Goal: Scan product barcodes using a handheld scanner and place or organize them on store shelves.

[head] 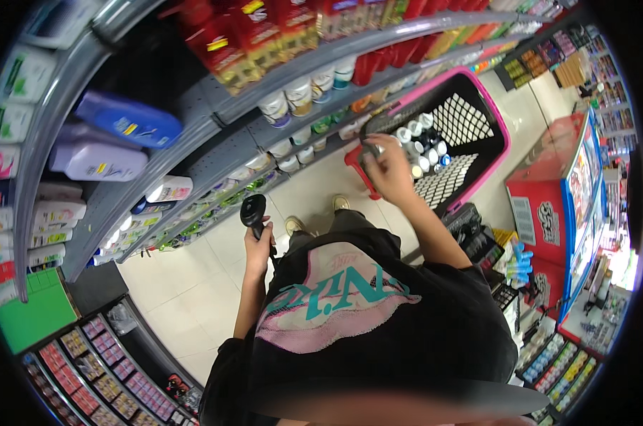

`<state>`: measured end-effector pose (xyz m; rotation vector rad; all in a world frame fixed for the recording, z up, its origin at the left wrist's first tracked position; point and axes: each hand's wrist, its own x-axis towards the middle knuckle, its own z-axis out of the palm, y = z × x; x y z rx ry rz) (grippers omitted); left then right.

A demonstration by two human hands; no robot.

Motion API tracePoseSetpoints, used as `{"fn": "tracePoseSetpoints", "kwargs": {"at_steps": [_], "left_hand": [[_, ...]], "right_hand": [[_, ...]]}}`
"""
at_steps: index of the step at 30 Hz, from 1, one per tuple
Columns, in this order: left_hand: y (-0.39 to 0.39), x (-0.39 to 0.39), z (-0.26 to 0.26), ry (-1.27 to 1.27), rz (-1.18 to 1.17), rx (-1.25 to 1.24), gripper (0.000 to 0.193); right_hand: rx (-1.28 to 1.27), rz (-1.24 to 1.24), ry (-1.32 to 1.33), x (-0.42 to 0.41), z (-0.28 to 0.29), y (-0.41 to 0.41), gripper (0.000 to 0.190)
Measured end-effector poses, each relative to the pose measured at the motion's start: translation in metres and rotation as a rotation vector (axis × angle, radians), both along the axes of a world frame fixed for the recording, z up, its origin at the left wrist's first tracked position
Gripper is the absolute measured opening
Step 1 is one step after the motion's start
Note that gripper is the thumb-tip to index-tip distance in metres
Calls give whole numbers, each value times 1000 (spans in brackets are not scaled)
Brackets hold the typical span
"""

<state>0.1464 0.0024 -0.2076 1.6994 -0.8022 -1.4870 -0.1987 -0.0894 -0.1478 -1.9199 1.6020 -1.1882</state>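
My left hand is wrapped around the grip of a black handheld barcode scanner, its head pointing away from me. Reaching over the near end of a black plastic shopping basket with a pink rim, my right hand has its fingers curled. A small dark grey shape shows at the fingertips; whether it is held or part of the basket is unclear. Inside the basket stand several bottles with mostly white caps, partly hidden by this hand. A red part juts from the basket's near end.
Shop shelves run along the left and front, bearing tubs, red pouches and a blue bottle. A red chest freezer stands at right. Display racks fill the lower left. Pale tiled floor lies around my feet.
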Motion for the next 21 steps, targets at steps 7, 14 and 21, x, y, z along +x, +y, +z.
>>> {"fn": "tracePoseSetpoints", "kwargs": {"at_steps": [7,14,21], "left_hand": [[-21,-44,4,-39,-113,90,27],[-35,-89,15,-78,-227,112,31],[-23,-109,20,-121,-160,203,30]], "right_hand": [[319,-564,221,-233,-121,35,29],[921,-626,409,-319,-200,15,41],[1327,-695,265,-339,-284,16,31]]}}
